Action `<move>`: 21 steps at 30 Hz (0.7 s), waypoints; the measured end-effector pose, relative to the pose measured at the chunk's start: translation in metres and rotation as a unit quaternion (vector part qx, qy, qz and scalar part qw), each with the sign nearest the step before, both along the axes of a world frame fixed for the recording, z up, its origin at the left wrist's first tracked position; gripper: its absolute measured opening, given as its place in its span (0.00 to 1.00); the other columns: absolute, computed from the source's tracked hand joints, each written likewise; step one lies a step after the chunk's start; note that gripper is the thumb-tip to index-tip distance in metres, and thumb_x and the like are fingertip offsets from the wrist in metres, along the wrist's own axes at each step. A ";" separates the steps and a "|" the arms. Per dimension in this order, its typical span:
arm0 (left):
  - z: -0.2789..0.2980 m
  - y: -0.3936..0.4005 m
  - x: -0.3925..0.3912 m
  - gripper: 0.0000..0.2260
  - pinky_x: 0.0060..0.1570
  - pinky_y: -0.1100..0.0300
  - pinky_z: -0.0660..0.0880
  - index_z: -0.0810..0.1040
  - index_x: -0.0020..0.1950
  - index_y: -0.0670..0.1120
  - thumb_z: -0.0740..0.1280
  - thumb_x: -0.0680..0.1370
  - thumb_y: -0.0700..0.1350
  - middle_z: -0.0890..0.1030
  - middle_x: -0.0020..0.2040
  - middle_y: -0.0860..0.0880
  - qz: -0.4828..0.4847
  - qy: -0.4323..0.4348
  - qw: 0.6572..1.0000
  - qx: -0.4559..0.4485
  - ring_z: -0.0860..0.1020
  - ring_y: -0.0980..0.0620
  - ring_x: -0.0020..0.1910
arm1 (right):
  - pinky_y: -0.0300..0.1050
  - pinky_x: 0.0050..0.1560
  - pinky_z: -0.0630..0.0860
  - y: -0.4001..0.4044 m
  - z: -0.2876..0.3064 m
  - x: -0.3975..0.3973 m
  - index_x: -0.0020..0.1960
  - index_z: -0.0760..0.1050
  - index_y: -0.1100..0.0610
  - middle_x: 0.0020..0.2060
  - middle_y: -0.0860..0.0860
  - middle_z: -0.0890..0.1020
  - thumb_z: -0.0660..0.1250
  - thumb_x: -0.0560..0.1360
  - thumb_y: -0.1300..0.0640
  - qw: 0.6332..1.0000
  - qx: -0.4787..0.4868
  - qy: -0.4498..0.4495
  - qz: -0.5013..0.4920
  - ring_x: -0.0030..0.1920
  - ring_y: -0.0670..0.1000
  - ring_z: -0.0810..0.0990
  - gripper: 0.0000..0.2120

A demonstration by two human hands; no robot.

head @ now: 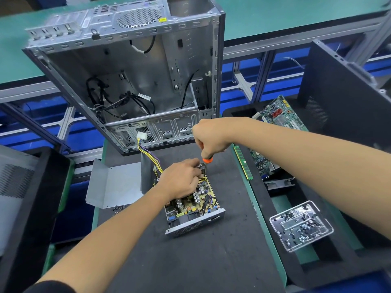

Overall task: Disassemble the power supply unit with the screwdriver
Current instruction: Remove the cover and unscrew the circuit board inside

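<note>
1. Power supply unit (191,210) lidless at surface (190,261) centre; right hand (208,138) fisted on screwdriver (205,166), tip at board's 12 o'clock corner; cam-out could gouge components.
2. Left hand (182,179) curled, gripping casing edge beside shaft; slip risks stabbing fingers.
3. Freed screw could drop among components.
</note>
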State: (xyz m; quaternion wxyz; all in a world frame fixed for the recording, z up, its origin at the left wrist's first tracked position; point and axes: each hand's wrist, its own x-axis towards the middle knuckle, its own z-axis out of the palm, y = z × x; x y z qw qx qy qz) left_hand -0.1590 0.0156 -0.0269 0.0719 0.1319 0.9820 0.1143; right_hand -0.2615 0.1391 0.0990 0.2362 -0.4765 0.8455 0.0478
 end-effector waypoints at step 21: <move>-0.003 0.001 0.001 0.22 0.47 0.56 0.73 0.82 0.55 0.53 0.52 0.70 0.48 0.78 0.61 0.51 0.045 0.006 0.999 0.021 0.77 0.45 0.53 | 0.42 0.30 0.70 -0.027 -0.005 0.019 0.31 0.73 0.57 0.29 0.52 0.77 0.72 0.67 0.57 0.981 0.058 0.099 0.157 0.33 0.45 0.70 0.10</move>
